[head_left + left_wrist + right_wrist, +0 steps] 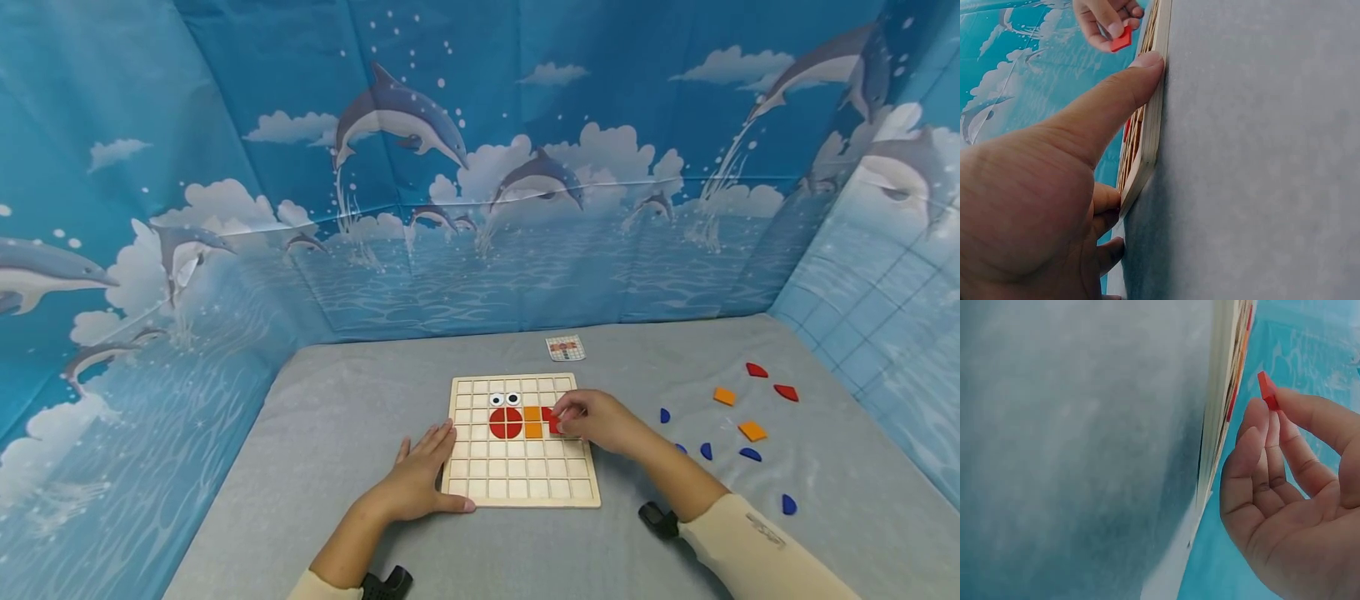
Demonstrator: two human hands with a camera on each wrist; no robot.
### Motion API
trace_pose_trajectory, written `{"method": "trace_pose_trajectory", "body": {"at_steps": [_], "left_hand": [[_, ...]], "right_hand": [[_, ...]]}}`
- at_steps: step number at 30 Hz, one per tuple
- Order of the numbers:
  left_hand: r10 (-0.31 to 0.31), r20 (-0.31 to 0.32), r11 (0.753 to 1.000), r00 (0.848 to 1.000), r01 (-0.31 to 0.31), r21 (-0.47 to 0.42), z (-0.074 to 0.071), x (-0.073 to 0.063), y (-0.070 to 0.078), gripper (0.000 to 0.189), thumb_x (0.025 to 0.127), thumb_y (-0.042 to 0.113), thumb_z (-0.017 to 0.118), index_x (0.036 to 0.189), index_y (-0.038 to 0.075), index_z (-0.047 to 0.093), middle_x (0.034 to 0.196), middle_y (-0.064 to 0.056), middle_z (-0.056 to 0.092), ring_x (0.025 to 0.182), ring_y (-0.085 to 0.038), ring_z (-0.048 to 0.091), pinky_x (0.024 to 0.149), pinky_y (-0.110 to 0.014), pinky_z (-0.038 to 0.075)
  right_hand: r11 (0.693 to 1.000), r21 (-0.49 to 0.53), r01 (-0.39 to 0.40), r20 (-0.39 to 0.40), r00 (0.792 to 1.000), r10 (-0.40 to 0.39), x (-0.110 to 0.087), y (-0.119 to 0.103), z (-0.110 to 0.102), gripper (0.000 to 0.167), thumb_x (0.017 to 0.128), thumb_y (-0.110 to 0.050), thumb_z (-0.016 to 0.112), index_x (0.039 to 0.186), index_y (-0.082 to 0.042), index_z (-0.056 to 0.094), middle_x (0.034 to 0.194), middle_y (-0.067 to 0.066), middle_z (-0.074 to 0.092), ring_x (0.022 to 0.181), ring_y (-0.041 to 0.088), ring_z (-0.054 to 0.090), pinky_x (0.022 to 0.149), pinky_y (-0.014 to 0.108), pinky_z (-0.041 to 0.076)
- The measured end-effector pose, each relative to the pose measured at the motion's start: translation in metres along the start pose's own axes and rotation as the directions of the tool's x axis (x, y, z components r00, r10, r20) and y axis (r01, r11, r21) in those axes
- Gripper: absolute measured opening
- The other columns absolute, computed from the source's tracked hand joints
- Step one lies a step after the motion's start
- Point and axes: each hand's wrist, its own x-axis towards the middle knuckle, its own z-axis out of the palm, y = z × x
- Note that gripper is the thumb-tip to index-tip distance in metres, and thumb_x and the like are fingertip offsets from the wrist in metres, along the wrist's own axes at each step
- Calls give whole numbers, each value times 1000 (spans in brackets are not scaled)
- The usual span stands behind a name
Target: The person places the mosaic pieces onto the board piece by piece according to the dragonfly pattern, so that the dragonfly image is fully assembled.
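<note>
A wooden grid board [517, 490] lies on the grey cloth. My left hand [416, 482] rests at its near left corner, straight thumb against the front edge, fingers along the left side. Between thumb and fingertips my right hand [600, 419] pinches a small red tile [1267, 390] above the board's right part; its full outline is partly covered. Below those fingers another red piece [555, 427] sits on the grid. Left of it are two orange squares [533, 430], then a red circle of quarter pieces [506, 422] with two eye discs [513, 399] above.
A small pattern card [566, 347] lies behind the board. Scattered to the right are red quarter pieces [786, 392], orange squares [752, 431] and several blue half-discs [750, 454]. A dolphin-print curtain [480, 250] surrounds the table.
</note>
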Motion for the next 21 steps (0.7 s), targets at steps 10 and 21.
{"method": "trace_pose_trajectory", "body": {"at_steps": [10, 21], "left_hand": [[-3, 2, 1000, 1000, 3, -3, 1, 0, -1, 120, 76, 64, 79, 162, 6, 19, 172, -6, 10, 159, -35, 11, 120, -71, 2], [-2, 5, 1000, 1000, 2, 0, -1, 1, -1, 120, 76, 64, 79, 162, 7, 19, 172, -6, 10, 159, -35, 10, 121, -71, 1]], "right_hand": [[998, -54, 23, 24, 999, -22, 6, 1, 9, 10, 91, -7, 71, 101, -10, 70, 83, 3, 60, 66, 17, 53, 59, 28, 47], [994, -107, 19, 8, 1000, -18, 9, 1, 12, 10, 91, -7, 72, 100, -9, 70, 81, 3, 60, 67, 16, 53, 59, 26, 46]]}}
